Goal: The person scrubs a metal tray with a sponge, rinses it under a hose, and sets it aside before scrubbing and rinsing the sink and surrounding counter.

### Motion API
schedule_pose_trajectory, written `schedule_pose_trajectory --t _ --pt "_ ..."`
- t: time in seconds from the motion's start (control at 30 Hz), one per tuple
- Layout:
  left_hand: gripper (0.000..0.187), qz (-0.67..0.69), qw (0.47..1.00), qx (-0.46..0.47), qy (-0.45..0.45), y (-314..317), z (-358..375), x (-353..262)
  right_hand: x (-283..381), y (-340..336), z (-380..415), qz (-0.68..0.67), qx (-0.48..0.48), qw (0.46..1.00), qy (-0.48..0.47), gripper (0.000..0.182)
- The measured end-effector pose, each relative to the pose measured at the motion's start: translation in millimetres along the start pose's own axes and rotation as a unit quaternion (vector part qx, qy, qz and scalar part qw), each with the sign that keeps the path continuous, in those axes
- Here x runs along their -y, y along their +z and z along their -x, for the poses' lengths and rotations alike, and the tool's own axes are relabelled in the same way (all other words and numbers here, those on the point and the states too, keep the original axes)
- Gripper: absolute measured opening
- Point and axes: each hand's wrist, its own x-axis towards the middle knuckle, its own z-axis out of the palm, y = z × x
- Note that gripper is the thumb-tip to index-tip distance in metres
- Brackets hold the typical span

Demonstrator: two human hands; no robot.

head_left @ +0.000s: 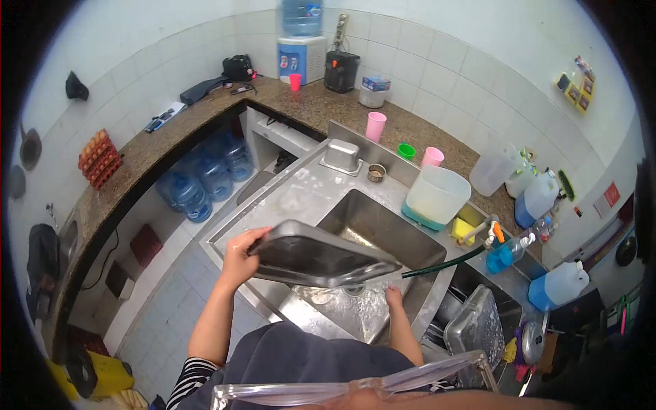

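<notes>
My left hand [240,258] is closed round the left end of a dark metal tray [321,254], which is tilted over the steel sink basin [417,251]. Below the tray's right end is my right hand [393,298], its fingers hidden from view. A green hose [444,265] reaches in from the right, its end close to the tray's right corner, with water at its mouth. Wet, foamy streaks cover the basin floor around the drain [354,290].
A second basin at right holds a soapy metal pan [478,324]. Along the sink's back stand a large clear plastic container [437,195], a yellow sponge [463,229] and a blue soap bottle [502,256]. A small upturned metal pan [342,156] sits on the drainboard [294,198].
</notes>
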Motion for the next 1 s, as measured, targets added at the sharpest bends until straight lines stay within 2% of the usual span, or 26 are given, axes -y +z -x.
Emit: schedule_pose_trajectory --t 0.03,0.07,0.1,0.13,0.17,0.23,0.27,0.3,0.37,0.43,0.5,0.53,0.57,0.63,0.7,0.77,0.83,0.87,0.93,0.97,1.0 --pt "0.051 -0.004 1.000 -0.005 -0.004 -5 5 4 4 -4 15 0.036 -0.026 0.998 -0.033 0.030" --pt "0.052 -0.012 0.996 -0.024 -0.084 -11 10 7 15 -9 29 0.042 0.003 0.999 0.003 0.035" --pt "0.052 -0.019 0.985 -0.044 -0.163 -17 17 12 24 -10 43 0.044 0.008 0.999 0.002 0.035" --pt "0.046 0.046 0.984 -0.111 -0.130 -12 22 30 29 -8 56 0.076 -0.010 0.996 -0.041 0.035" --pt "0.046 0.044 0.984 -0.111 -0.134 -11 31 44 35 -6 71 0.107 -0.029 0.990 -0.082 0.036" --pt "0.041 0.125 0.942 -0.172 -0.260 -15 36 48 49 6 89 0.122 -0.024 0.988 -0.090 0.033" --pt "0.036 0.216 0.909 -0.209 -0.289 -14 36 49 56 16 97 0.104 -0.021 0.986 -0.133 0.031" --pt "0.036 0.221 0.908 -0.207 -0.290 -18 34 55 63 28 104 0.086 -0.020 0.981 -0.175 0.029" --pt "0.036 0.338 0.823 -0.269 -0.368 -25 33 73 100 59 131 0.051 -0.018 0.956 -0.287 0.025" --pt "0.034 0.384 0.803 -0.262 -0.372 -33 38 125 160 87 171 0.010 0.053 0.913 -0.405 0.024" --pt "0.025 0.489 0.693 -0.304 -0.434 -50 29 163 192 132 189 0.029 0.219 0.828 -0.515 0.028" --pt "0.013 0.529 0.690 -0.242 -0.431 -70 18 167 211 156 195 0.064 0.286 0.785 -0.546 0.033" --pt "0.013 0.529 0.691 -0.229 -0.437 -90 12 181 229 179 203 0.099 0.352 0.735 -0.571 0.039" --pt "0.014 0.552 0.664 -0.265 -0.429 -129 -1 215 249 237 211 0.148 0.354 0.691 -0.613 0.050" --pt "0.013 0.546 0.671 -0.316 -0.390 -172 -17 220 268 291 216 0.153 0.338 0.691 -0.620 0.052" --pt "0.016 0.524 0.723 -0.316 -0.321 -215 -11 248 286 335 211 0.156 0.328 0.689 -0.627 0.054" --pt "0.015 0.524 0.705 -0.338 -0.338 -247 -27 218 304 365 198 0.188 0.272 0.736 -0.591 0.051" --pt "0.015 0.512 0.711 -0.341 -0.340 -260 -26 224 310 366 190 0.185 0.272 0.744 -0.582 0.051" --pt "0.016 0.506 0.711 -0.345 -0.344 -290 -18 254 329 357 167 0.210 0.243 0.804 -0.501 0.047" --pt "0.018 0.513 0.703 -0.349 -0.348 -304 -13 271 325 364 149 0.239 0.154 0.860 -0.424 0.046" --pt "0.022 0.499 0.704 -0.362 -0.353 -314 -8 283 313 359 123 0.248 0.059 0.853 -0.455 0.045"
